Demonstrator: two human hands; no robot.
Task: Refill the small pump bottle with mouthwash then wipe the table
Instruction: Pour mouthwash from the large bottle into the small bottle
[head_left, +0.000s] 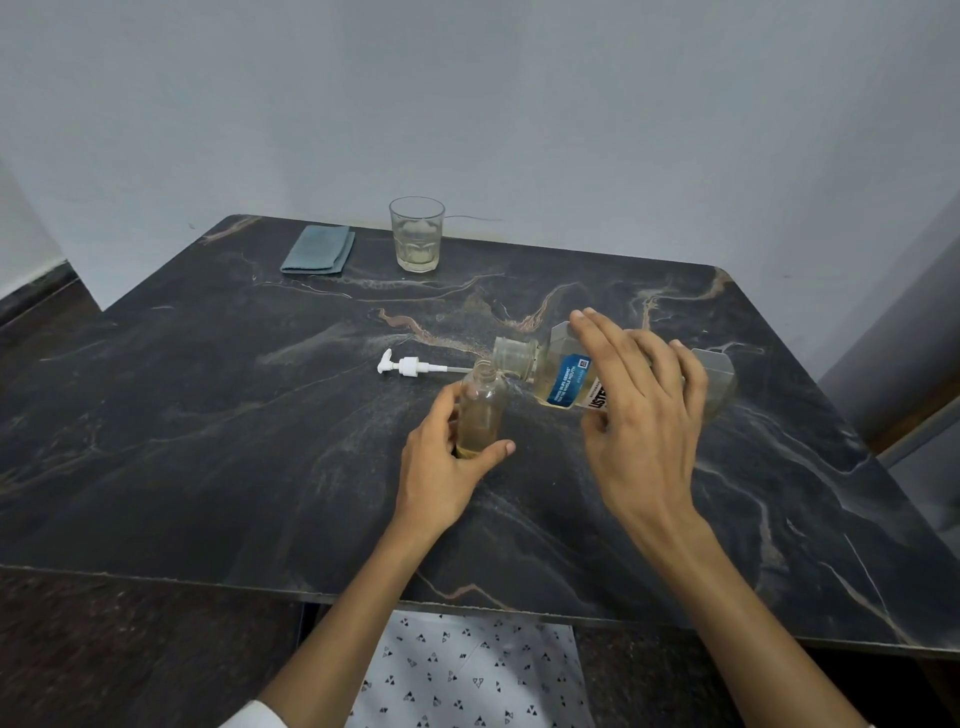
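1. Head view, key relation: the mouthwash bottle is being held nearly horizontal in the right hand, long axis running left to right, cap end pointing left. The open neck of the small pump bottle is lying just left of and slightly below that cap end, almost touching it.
2. Right grip: fingers are being wrapped over the top of the mouthwash bottle, thumb underneath; clamped on it.
3. Left grip: the left hand is being curled round the lower part of the small pump bottle, which is being kept upright on the table.
4. Fill, judged: only a shallow yellowish layer is showing; pouring is judged barely begun. Whether the cap is off cannot be told.
5. Beyond the left grip: the pump head is lying flat; farther off, a folded cloth and a glass.
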